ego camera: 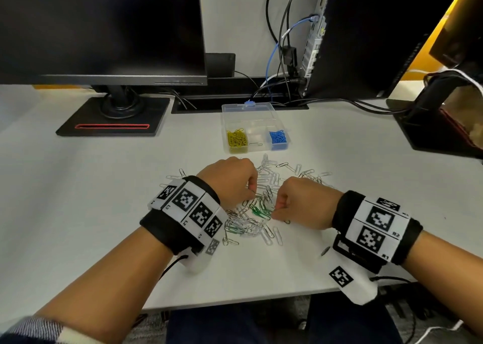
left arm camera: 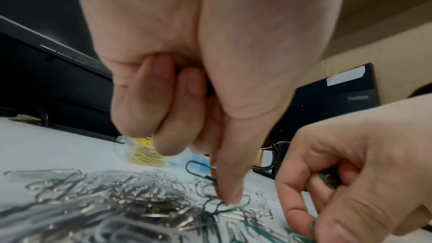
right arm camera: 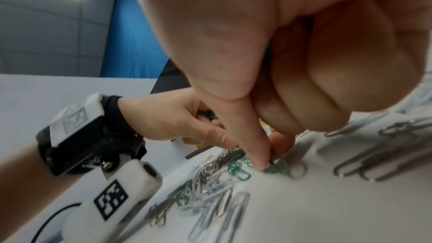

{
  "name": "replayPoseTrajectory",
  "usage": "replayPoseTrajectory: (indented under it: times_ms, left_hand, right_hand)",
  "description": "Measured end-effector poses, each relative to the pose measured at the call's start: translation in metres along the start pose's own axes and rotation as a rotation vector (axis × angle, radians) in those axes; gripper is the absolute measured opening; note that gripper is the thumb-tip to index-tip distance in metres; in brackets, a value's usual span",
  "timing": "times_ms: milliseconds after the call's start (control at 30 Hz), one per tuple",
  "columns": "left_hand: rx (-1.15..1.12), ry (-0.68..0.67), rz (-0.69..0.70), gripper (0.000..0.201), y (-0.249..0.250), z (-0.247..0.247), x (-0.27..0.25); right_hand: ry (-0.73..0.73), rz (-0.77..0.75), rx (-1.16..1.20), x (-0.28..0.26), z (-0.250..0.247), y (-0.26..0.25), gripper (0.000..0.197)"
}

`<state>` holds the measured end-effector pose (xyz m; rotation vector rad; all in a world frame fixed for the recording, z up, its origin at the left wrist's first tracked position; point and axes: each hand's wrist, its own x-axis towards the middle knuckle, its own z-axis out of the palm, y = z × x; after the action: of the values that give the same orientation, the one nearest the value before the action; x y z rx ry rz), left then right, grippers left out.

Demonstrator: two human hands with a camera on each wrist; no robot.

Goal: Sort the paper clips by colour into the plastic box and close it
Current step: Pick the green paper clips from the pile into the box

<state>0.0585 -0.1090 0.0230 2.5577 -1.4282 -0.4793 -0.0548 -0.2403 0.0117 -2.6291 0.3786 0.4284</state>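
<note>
My left hand (ego camera: 231, 180) is curled over the heap of paper clips (ego camera: 257, 205) on the white desk (ego camera: 104, 186), thumb and forefinger pinching a green clip (left arm camera: 198, 170) while the thumb tip presses on another green clip lying on the desk. My right hand (ego camera: 303, 203) is curled at the right edge of the heap, with several green clips (left arm camera: 328, 180) gathered inside its fingers and its thumb and forefinger pinching one more at the desk surface. The heap is mostly silver clips, with green ones at its middle between both hands. The plastic box (ego camera: 254, 126) stands open beyond the heap, well apart from both hands. Yellow clips (ego camera: 236, 139) fill its front left compartment, blue clips (ego camera: 278, 137) its front right one, and a single silver clip (ego camera: 255, 144) lies in the middle one
</note>
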Motion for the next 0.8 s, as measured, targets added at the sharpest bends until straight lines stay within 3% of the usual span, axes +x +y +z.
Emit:
replayPoseTrajectory:
  times_ms: [233,400,600,800]
  left_hand:
    - [-0.213,-0.022,-0.001,0.009,-0.007,-0.007,0.003]
    - [-0.358,-0.038,0.013,0.011,-0.014,-0.012,0.003]
    - [-0.453,-0.06,0.007,0.011,-0.024,-0.015,0.001]
    - [-0.725,-0.093,-0.088,0.016,-0.026,-0.016,0.0]
  right_hand:
    - [0.024,0.0,0.172,-0.008,-0.011,0.016,0.039]
    - [-0.087,0.071,0.797,-0.019,-0.016,0.021,0.025]
    - [-0.137,0.073,1.111,-0.019,-0.013,0.024,0.035]
    - [-0.145,0.123,1.4,-0.024,-0.011,0.026,0.013]
